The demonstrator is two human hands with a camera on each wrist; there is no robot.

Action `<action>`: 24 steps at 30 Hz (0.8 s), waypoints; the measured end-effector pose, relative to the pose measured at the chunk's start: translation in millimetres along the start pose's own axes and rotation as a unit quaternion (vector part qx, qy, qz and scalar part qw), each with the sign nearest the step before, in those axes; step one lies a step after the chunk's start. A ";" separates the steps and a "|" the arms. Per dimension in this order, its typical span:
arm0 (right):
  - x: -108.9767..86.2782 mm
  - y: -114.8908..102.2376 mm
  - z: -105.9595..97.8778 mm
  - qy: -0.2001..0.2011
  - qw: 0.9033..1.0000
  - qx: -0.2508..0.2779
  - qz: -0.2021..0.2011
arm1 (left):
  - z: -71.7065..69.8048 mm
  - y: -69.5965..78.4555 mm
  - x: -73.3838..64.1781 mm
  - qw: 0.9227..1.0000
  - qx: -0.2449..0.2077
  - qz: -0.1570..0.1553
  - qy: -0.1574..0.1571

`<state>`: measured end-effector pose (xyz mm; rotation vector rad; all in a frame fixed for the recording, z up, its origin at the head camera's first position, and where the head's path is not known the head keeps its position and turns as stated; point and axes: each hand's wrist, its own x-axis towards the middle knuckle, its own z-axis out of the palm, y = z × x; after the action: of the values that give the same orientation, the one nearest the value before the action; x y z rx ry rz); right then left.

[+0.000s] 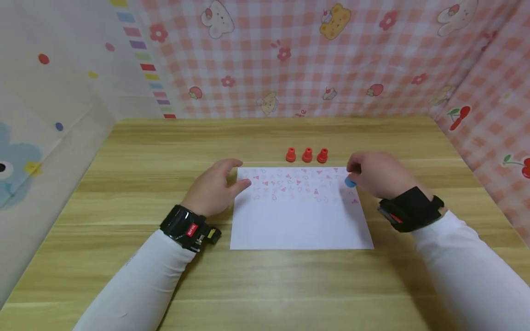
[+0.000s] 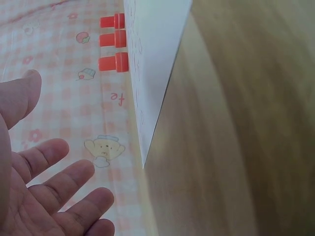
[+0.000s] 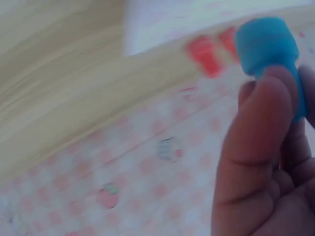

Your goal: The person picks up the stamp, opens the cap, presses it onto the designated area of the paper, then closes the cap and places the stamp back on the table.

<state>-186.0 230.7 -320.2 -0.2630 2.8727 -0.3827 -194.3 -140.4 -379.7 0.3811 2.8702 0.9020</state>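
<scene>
My right hand (image 1: 380,174) pinches a small blue stamp (image 3: 267,44) between thumb and fingers. In the head view the blue stamp is over the upper right edge of a white sheet of paper (image 1: 301,226), mostly hidden by the hand. Rows of small reddish prints, some triangular, cover the sheet's upper half. At the sheet's left edge my left hand (image 1: 213,187) hovers with fingers loosely spread, holding nothing; the left wrist view shows its relaxed fingers (image 2: 69,179) apart from the paper. Beyond the sheet's far edge stand three red stamps (image 1: 307,155) in a row.
The paper lies on a wooden table (image 1: 265,285). Pink checked cloth (image 1: 248,55) with cartoon prints rises behind the table and on the right, and a pale printed cloth (image 1: 54,101) hangs on the left. Both wrists wear black straps (image 1: 411,209).
</scene>
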 end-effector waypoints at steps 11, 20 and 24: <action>28.5 -69.3 11.1 0.039 0.981 0.191 -0.008 | -1.4 8.3 0.6 1.000 -0.007 0.021 -0.013; 40.2 -100.4 37.0 0.040 0.950 0.310 -0.021 | 3.3 17.7 5.2 0.991 -0.112 0.057 -0.035; 36.4 -108.5 45.5 0.033 0.935 0.351 -0.024 | 8.9 22.2 4.3 0.981 -0.170 0.080 -0.047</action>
<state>-193.5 109.4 -340.3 -0.1852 2.5742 -1.3929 -192.3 -116.7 -374.3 0.6030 2.5612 1.3340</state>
